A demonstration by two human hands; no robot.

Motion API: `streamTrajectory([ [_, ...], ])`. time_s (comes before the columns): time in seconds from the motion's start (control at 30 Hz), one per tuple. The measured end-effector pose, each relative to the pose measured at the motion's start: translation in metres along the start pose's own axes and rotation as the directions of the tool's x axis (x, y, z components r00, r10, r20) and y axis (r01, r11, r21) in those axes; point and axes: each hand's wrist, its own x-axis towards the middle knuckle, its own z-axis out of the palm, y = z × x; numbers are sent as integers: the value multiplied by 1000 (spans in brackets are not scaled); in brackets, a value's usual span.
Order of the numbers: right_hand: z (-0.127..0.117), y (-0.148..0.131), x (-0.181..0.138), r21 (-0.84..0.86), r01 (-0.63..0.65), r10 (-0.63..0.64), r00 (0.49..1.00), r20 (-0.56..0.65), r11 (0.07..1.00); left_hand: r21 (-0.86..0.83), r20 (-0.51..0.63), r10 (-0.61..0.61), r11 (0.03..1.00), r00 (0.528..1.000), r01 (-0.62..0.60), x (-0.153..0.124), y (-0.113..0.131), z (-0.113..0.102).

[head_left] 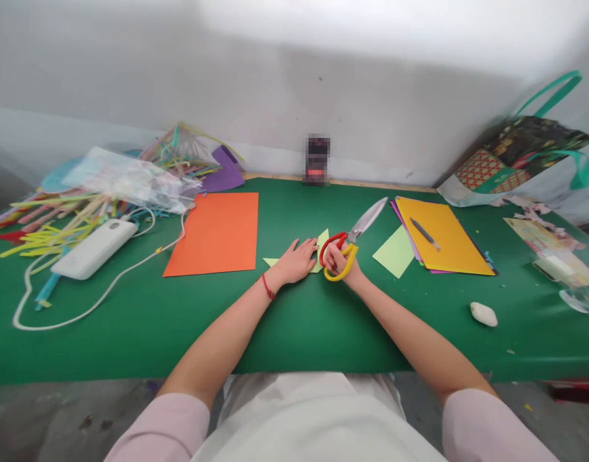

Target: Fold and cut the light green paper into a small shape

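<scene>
My left hand (298,260) lies flat with fingers stretched out on a folded light green paper piece (319,247) on the green table (294,321). A red string circles that wrist. My right hand (340,260) is closed through the red and yellow handles of large scissors (357,234), whose silver blades point up and to the right, away from the paper. The two hands sit close together near the table's middle.
An orange sheet (216,232) lies left of my hands. A white power bank (95,249) with its cable, a plastic bag and several coloured paper strips (58,224) fill the left. A yellow sheet stack with a pen (441,240), a light green square (395,251), a white eraser (484,314) and a patterned bag (516,157) are on the right.
</scene>
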Motion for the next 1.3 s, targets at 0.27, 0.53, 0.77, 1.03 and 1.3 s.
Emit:
streamTrajectory([
  [0.27, 5, -3, 1, -8, 5, -4, 1000, 4, 1000, -34, 10, -8, 999, 1000, 8, 0, 0, -1],
  [0.53, -5, 5, 2, 13, -31, 31, 998, -62, 999, -31, 8, -3, 1000, 1000, 3, 1, 0, 0],
  [0.77, 2, 6, 5, 35, -54, 54, 998, -18, 998, -18, 1, 1, 1000, 1000, -1, 0, -1, 1],
  [1.03, 3, 1, -3, -19, -72, 72, 997, 14, 997, -6, 0, 0, 1000, 1000, 0, 1, 0, 2],
  [1.3, 9, 4, -12, -6, -92, 92, 995, 35, 996, -10, -21, 0, 1000, 1000, 0, 0, 0, 3],
])
